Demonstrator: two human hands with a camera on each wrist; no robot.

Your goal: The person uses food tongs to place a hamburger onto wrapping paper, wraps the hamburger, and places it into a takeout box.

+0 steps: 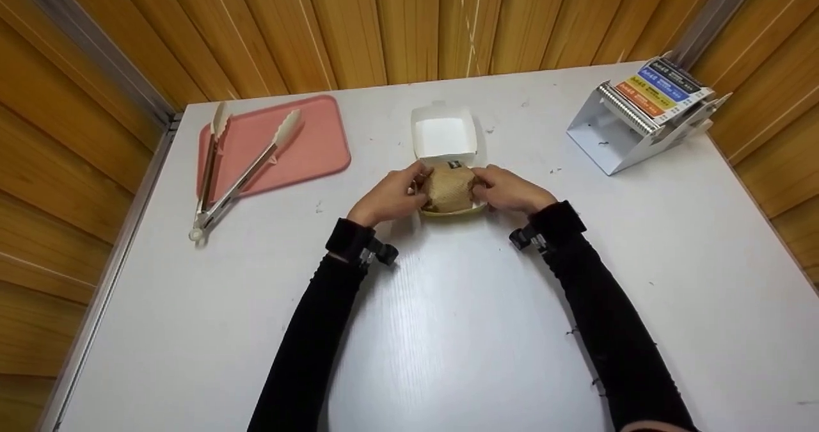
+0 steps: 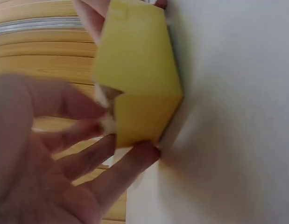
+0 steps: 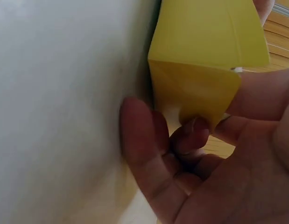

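A brown paper-wrapped bundle [image 1: 450,189] sits in the lower half of an open burger box, white inside [image 1: 443,136] and yellow outside [image 2: 139,56]. My left hand [image 1: 391,195] holds the bundle's left side, thumb at the box's rim and one fingertip against its yellow wall. From the right, my right hand [image 1: 512,190] grips the bundle's other side. Its curled fingers touch the yellow wall [image 3: 195,88] in the right wrist view, with one finger low by the tabletop. The box walls hide most of the bundle in both wrist views.
Metal tongs [image 1: 238,185] with pale tips lie spread across a pink tray [image 1: 320,141] at the back left. A white dispenser [image 1: 614,134] with coloured label strips stands at the back right. Wood-patterned walls [image 1: 409,29] border the white table [image 1: 416,329].
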